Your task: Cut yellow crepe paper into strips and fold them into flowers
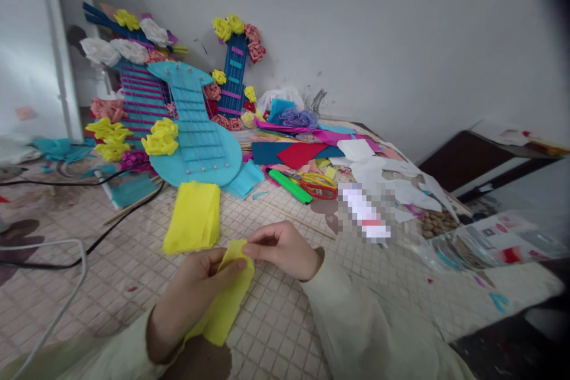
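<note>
A sheet of yellow crepe paper (229,303) is held up between both hands just above the tiled tabletop. My left hand (191,288) pinches it from the left, thumb lying on the front of the sheet. At its top right corner, my right hand (282,249) grips the edge between thumb and fingertips. Right behind my left hand lies a stack of yellow crepe paper pieces (193,214). Beyond that stack leans a light blue harp-like board (200,136) strung with thread and pegs, with yellow paper flowers (161,136) at its left side.
Scissors (318,184) with red and yellow handles and a green cutter (290,186) lie behind my right hand. A thin wooden stick (298,219) crosses the table. Cables (80,261) run along the left. White paper scraps (387,178) and a plastic bag (490,243) are at the right.
</note>
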{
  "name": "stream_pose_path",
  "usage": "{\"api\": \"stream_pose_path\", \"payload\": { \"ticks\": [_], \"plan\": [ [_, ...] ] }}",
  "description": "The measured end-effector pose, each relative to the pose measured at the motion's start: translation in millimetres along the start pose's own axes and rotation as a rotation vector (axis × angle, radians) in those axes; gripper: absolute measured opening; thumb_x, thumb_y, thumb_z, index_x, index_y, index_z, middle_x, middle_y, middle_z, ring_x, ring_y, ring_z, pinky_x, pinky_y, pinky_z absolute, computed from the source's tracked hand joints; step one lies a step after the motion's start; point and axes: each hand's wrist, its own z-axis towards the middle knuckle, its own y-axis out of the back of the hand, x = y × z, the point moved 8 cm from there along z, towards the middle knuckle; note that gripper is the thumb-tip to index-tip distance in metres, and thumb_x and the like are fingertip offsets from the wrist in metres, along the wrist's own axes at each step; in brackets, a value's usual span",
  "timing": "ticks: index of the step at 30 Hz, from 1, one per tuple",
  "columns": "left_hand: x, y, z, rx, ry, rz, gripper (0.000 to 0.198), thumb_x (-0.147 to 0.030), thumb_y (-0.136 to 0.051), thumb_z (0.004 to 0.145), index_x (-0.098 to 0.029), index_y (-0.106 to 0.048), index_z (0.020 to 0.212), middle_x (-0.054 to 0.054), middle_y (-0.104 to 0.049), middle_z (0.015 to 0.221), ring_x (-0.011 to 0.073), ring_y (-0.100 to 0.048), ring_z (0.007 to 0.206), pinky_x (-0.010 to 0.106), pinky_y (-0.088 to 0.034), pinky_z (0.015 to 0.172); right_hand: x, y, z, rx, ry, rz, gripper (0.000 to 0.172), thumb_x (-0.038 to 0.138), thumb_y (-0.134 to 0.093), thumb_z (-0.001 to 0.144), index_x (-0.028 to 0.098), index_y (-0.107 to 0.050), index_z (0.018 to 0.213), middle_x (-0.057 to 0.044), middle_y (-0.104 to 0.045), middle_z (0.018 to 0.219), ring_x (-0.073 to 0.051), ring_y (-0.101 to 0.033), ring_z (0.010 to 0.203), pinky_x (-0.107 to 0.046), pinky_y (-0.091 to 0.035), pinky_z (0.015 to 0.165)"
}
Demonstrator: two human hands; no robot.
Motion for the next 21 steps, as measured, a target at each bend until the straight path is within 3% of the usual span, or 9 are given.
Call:
{"api": "stream_pose_path", "payload": {
  "ticks": [6,11,16,21],
  "plan": [
    [-1.5,1.0,0.3,-0.030,0.007,-0.006,0.027,-0.043,-0.059,0.067,-0.016,-0.060,0.065,-0.004,-0.048,0.050,0.0098,-0.043,0.044,0.020,-0.032,0.040,1.9,1.0,-0.9,-0.018,0.028,-0.024,0.021,0.033,-0.074,0.059,0.015,-0.068,0.068,0.000,-0.062,0.061,-0.010,-0.053,0.055,-0.024,-0.043,0.055],
    [-2.8,4.3,1.0,-0.082,-0.006,-0.014,0.019,-0.034,-0.064,0.063,-0.016,-0.058,0.060,-0.004,-0.046,0.049,0.0088,-0.040,0.044,0.019,-0.029,0.038,-1.2,0.0,-1.7,-0.022,-0.023,-0.023,0.024,0.033,-0.077,0.053,0.015,-0.067,0.067,0.000,-0.062,0.062,-0.011,-0.054,0.055,-0.025,-0.043,0.055],
    [1.0,2.1,2.3,-0.049,0.015,0.011,0.023,-0.039,-0.059,0.066,-0.017,-0.059,0.063,-0.004,-0.047,0.049,0.0096,-0.042,0.043,0.020,-0.031,0.038,-1.1,0.2,-2.1,-0.031,-0.052,-0.007,0.026,0.034,-0.077,0.051,0.014,-0.066,0.064,0.001,-0.061,0.060,-0.011,-0.054,0.055,-0.026,-0.044,0.056],
    [0.4,6.8,2.3,-0.090,0.023,0.018,0.026,-0.040,-0.064,0.060,-0.015,-0.058,0.063,-0.005,-0.047,0.049,0.0084,-0.041,0.043,0.019,-0.030,0.038,-1.2,0.0,-1.5,-0.011,-0.040,-0.014,0.027,0.032,-0.077,0.051,0.014,-0.065,0.066,0.001,-0.061,0.061,-0.010,-0.053,0.054,-0.025,-0.043,0.056]
  ]
}}
